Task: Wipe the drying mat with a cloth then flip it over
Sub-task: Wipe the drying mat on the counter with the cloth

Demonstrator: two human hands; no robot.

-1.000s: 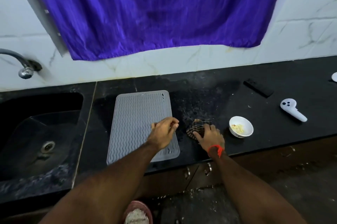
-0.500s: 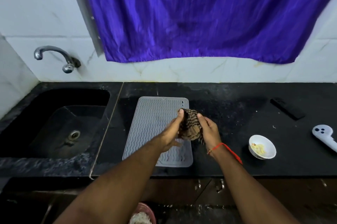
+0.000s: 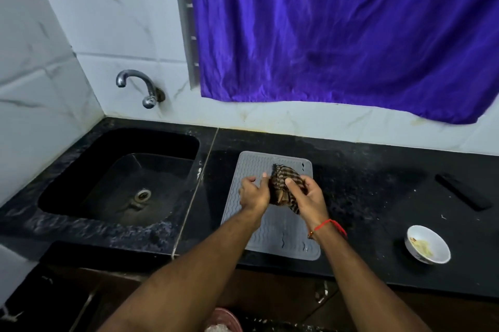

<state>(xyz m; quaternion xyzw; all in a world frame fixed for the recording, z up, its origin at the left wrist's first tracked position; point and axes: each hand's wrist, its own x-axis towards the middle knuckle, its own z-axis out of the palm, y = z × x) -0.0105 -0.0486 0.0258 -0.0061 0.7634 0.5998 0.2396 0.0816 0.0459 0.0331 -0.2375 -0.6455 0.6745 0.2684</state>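
The fingers (image 3: 293,185) of the right hand (image 3: 307,196) were curled around a bunched, dark striped cloth (image 3: 285,185), while the left hand (image 3: 253,192) pressed against the cloth's other side, its fingers (image 3: 249,180) partly bent. The cloth was held between both hands above the upper half of the grey drying mat (image 3: 272,229), which lay flat on the black counter (image 3: 378,196), just right of the sink (image 3: 121,177). A red thread (image 3: 330,225) circled the right wrist. A white bowl (image 3: 428,244) stood well apart to the right.
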